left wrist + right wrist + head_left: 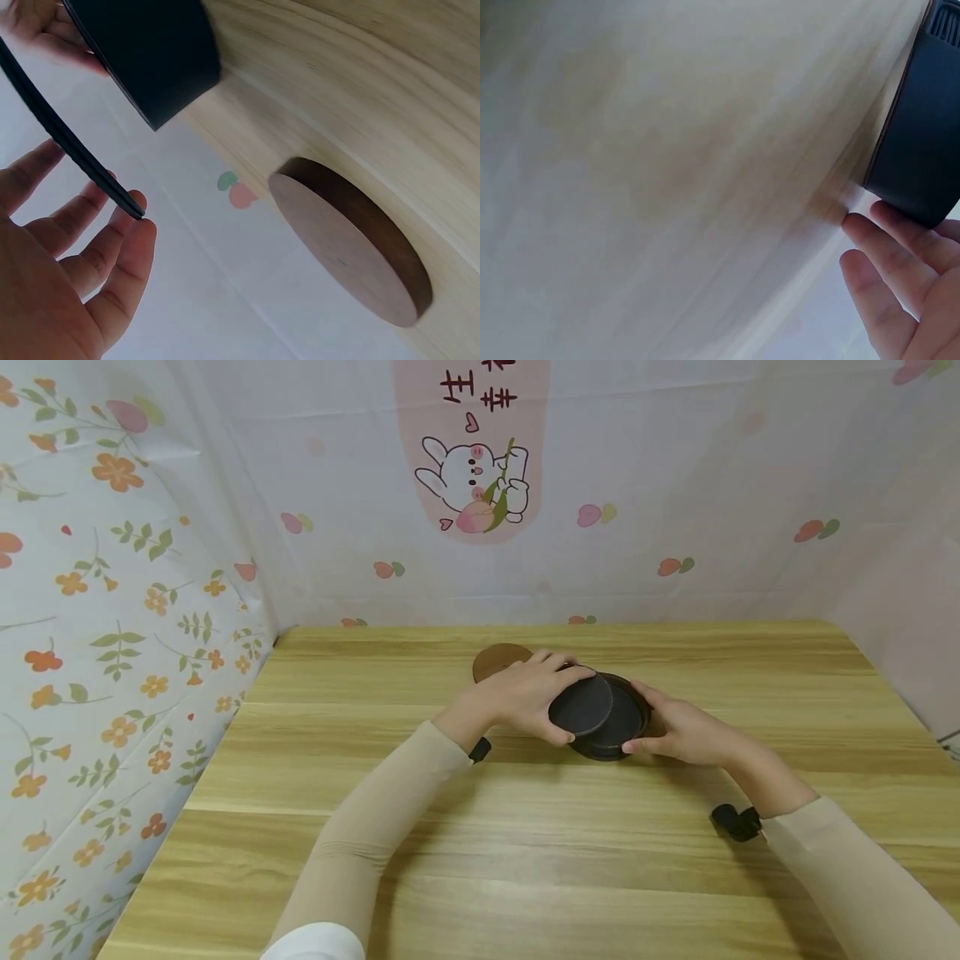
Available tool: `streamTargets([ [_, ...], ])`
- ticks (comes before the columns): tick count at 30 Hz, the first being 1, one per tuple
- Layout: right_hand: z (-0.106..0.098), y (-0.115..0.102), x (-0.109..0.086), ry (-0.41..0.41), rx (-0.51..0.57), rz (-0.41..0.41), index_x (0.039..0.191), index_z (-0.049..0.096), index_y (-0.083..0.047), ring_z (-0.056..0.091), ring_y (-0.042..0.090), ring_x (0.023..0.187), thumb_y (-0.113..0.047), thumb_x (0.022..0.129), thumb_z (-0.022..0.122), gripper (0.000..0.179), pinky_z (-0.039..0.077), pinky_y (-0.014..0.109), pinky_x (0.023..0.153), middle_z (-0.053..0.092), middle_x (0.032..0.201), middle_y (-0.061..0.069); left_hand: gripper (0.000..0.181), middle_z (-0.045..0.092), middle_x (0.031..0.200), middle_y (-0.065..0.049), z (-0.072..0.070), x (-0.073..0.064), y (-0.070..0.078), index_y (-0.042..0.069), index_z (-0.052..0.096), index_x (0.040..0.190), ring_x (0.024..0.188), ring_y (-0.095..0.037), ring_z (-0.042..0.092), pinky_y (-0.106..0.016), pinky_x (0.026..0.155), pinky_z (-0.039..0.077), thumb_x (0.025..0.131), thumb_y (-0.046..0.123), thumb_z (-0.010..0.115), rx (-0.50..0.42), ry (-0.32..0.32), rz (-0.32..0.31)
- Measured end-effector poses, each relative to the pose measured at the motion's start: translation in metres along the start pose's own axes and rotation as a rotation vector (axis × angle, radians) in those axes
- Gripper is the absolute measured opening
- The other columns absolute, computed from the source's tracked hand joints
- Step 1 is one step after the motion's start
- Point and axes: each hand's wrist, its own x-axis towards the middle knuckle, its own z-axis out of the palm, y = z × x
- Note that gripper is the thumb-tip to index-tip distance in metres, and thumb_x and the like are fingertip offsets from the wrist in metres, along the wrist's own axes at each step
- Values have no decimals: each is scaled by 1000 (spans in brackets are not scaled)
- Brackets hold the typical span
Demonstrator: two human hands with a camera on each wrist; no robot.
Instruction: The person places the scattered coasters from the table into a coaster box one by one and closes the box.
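My left hand [521,693] holds a thin round black coaster [581,708] with a stitched rim, thumb and fingers at its edge. The coaster is tilted over the left part of a round black coaster holder [630,714], whose inside shows on the right. Around the holder's right side, my right hand [686,731] grips the wall with thumb and fingers. In the left wrist view the coaster [71,142] appears edge-on, apart from the holder [165,52]. Beyond my left hand lies a thick round brown disc [497,658], partly covered by that hand in the head view.
The wood-grain table [525,860] carries all these things. A white printed cloth [637,460] hangs along its far edge, and a flowered cloth [97,635] hangs at the left. Dark wrist-camera parts [737,822] stick out beneath the right wrist.
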Motion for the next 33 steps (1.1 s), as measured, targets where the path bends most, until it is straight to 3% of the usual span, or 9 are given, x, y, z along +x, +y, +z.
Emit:
streamTargets([
  [13,-2,-1,0,-10,17,2,157,8,7,25,51,145,-42,91,70,103,24,67,112,19,160,33,87,40,145,-3,4,27,10,21,36,154,125,-19,40,-31,93,47,80,53,71,33,-50,36],
  [22,-2,0,-1,-9,33,-14,157,9,5,25,51,145,-42,91,70,102,24,68,112,20,160,31,88,37,148,-3,11,34,12,23,33,156,128,-20,38,-36,94,48,83,57,68,67,-111,6],
  [33,-1,2,-1,-10,65,-34,159,9,1,26,50,146,-40,91,70,100,24,68,112,20,161,29,88,36,149,-1,18,45,15,24,33,155,128,-16,37,-32,90,49,82,57,69,46,-112,-3],
])
